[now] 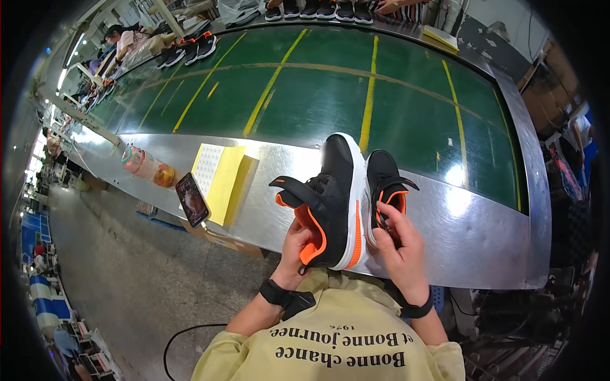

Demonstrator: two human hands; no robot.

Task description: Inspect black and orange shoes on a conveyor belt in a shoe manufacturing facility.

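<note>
My left hand (297, 246) is closed on the heel end of a black sneaker (335, 171) with an orange lining and a white and orange sole. Its strap sticks up loose, and the shoe is tilted so that the sole faces right. Some of my left fingers are hidden inside the collar. Right beside it is a second black sneaker (382, 170), also with an orange lining and a loose strap. My right hand (401, 249) grips this one at its opening, thumb and fingers at the collar. Both toes point away from me, over the metal table edge (438, 222).
A green conveyor belt (318, 89) with yellow lines runs beyond the metal ledge. Left on the ledge are a phone (192, 199), a yellow pad with a label sheet (216, 178) and a drink bottle (147, 166). More shoes (187, 51) stand on the belt, and others (318, 10) at its far side by another person's hands.
</note>
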